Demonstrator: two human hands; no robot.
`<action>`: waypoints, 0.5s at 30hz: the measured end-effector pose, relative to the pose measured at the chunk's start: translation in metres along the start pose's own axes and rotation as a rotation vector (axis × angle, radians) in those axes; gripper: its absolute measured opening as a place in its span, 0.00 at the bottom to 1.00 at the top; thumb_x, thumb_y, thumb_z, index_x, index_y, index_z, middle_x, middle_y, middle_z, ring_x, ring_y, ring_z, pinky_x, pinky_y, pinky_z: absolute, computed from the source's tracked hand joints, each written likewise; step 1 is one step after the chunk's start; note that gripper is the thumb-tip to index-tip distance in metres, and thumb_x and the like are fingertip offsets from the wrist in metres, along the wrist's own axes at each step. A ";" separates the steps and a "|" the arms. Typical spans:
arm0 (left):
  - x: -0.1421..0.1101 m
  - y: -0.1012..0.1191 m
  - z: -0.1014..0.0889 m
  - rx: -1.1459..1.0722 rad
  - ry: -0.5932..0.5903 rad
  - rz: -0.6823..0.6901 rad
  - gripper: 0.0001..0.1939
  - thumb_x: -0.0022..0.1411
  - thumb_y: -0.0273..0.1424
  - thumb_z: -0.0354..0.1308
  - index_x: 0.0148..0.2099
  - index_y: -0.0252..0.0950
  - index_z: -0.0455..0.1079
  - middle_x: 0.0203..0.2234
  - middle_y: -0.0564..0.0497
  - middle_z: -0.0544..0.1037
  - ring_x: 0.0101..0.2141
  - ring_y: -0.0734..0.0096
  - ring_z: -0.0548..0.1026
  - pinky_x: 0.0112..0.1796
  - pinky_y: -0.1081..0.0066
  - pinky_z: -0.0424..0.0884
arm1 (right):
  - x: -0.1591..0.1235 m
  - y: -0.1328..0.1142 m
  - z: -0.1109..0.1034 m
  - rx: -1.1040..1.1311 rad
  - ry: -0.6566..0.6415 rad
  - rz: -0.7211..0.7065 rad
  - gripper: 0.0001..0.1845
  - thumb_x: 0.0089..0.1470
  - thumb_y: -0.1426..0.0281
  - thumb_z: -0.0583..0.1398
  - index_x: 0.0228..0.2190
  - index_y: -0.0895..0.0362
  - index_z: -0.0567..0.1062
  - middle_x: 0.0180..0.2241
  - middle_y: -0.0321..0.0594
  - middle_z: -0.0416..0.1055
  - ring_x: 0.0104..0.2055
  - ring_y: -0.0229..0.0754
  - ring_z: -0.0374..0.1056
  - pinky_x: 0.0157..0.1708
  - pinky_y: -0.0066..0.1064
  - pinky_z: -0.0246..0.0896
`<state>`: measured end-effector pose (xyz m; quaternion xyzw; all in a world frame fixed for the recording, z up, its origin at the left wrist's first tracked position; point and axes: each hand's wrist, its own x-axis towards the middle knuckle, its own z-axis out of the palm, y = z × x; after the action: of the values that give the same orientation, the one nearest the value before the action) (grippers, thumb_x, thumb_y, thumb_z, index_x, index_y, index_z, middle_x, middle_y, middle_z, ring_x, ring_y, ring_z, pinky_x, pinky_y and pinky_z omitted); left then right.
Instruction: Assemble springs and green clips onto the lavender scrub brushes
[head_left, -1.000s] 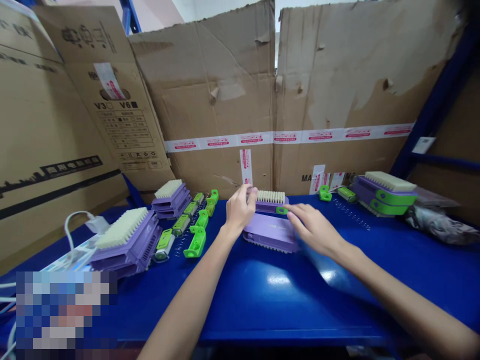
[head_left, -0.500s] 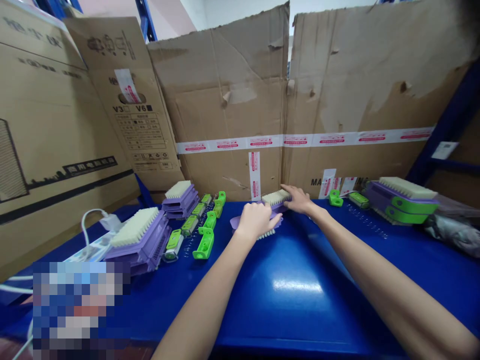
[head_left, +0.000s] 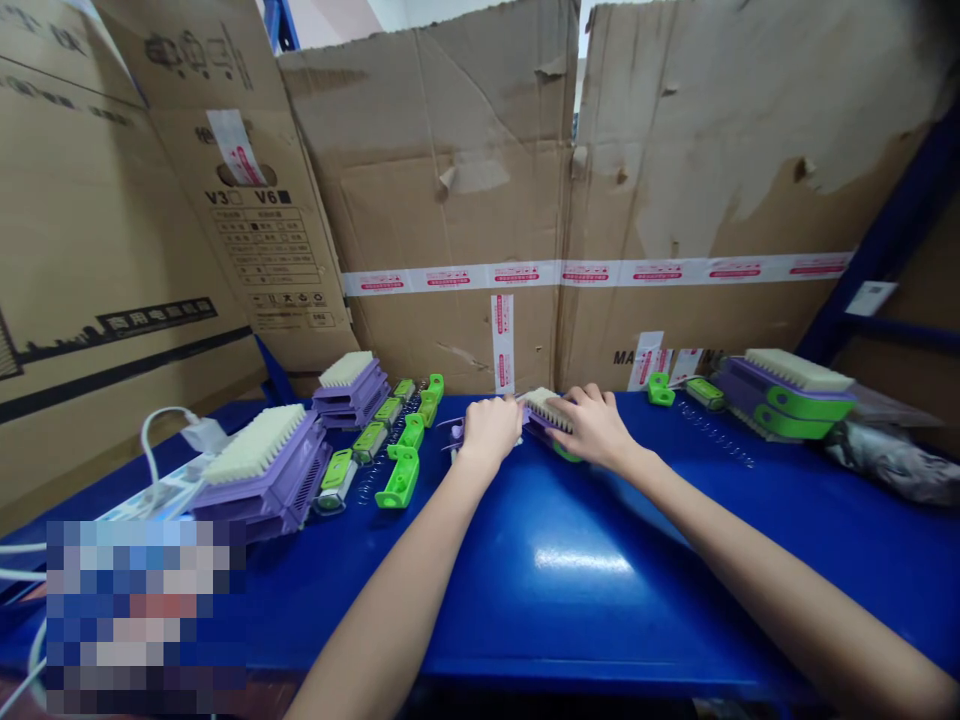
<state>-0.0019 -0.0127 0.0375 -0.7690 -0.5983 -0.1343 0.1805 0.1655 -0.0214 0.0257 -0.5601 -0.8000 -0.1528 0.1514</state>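
Note:
At the back middle of the table, my left hand (head_left: 491,430) is closed round a purple plastic part (head_left: 456,434); most of that part is hidden under the fingers. Just right of it lies a purple brush head (head_left: 541,404) with cream bristles facing up. My right hand (head_left: 598,428) grips this brush head, its fingers bent over the bristles and the near side. A bit of green plastic (head_left: 568,453) shows beneath the right fingers. Whether the two purple parts are joined is hidden by my hands.
Left on the blue table (head_left: 525,620) stand stacks of purple brush heads (head_left: 255,445), green-and-clear modules (head_left: 336,480), springs (head_left: 367,482) and green brackets (head_left: 399,478). To the right are a purple-green brush stack (head_left: 787,390) and a dark plastic-wrapped bundle (head_left: 889,460). Cardboard (head_left: 450,220) walls the back.
My right hand has come nearer and lower over the brush head, and green plastic now shows under it. My left hand has shifted slightly left. The whole view has shifted a little.

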 end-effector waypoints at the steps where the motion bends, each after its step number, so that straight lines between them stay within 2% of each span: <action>1: 0.000 -0.001 0.000 -0.002 -0.003 -0.013 0.23 0.67 0.36 0.37 0.42 0.28 0.71 0.30 0.36 0.78 0.33 0.57 0.78 0.32 0.66 0.69 | -0.009 -0.002 -0.002 0.016 0.019 0.000 0.25 0.52 0.57 0.54 0.50 0.52 0.70 0.43 0.49 0.66 0.48 0.54 0.56 0.45 0.44 0.50; 4: 0.001 -0.004 -0.001 -0.008 -0.018 -0.033 0.23 0.67 0.37 0.37 0.43 0.28 0.71 0.30 0.36 0.78 0.33 0.57 0.78 0.33 0.66 0.69 | -0.042 -0.010 -0.009 0.076 0.058 -0.021 0.26 0.52 0.60 0.55 0.53 0.49 0.68 0.46 0.49 0.64 0.49 0.55 0.58 0.46 0.45 0.54; 7: 0.001 -0.005 -0.001 -0.018 -0.027 -0.029 0.24 0.67 0.36 0.37 0.44 0.28 0.71 0.31 0.35 0.78 0.34 0.55 0.78 0.33 0.63 0.69 | -0.085 -0.015 -0.017 0.141 0.088 0.014 0.27 0.53 0.67 0.53 0.56 0.50 0.65 0.49 0.51 0.62 0.48 0.54 0.61 0.44 0.44 0.60; 9: 0.000 -0.005 -0.001 -0.026 -0.028 -0.031 0.24 0.67 0.36 0.37 0.44 0.28 0.71 0.31 0.35 0.78 0.34 0.54 0.78 0.34 0.63 0.69 | -0.116 -0.015 -0.024 0.156 0.120 0.039 0.26 0.54 0.66 0.53 0.56 0.49 0.65 0.52 0.51 0.59 0.48 0.55 0.63 0.44 0.46 0.63; 12: 0.001 -0.004 0.000 -0.029 -0.033 -0.029 0.23 0.67 0.36 0.37 0.44 0.28 0.71 0.31 0.35 0.78 0.34 0.55 0.78 0.35 0.63 0.69 | -0.164 -0.008 -0.035 0.163 0.167 0.111 0.27 0.54 0.62 0.53 0.57 0.42 0.62 0.55 0.47 0.57 0.51 0.56 0.63 0.41 0.47 0.68; 15: 0.001 -0.003 0.002 -0.019 -0.033 -0.028 0.23 0.67 0.35 0.37 0.45 0.27 0.70 0.31 0.35 0.78 0.35 0.56 0.78 0.36 0.63 0.69 | -0.209 0.011 -0.036 0.221 0.195 0.192 0.33 0.52 0.58 0.55 0.59 0.41 0.56 0.56 0.45 0.56 0.54 0.57 0.62 0.44 0.47 0.68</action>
<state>-0.0045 -0.0104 0.0366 -0.7644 -0.6106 -0.1301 0.1614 0.2465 -0.2106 -0.0269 -0.5964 -0.7363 -0.1025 0.3028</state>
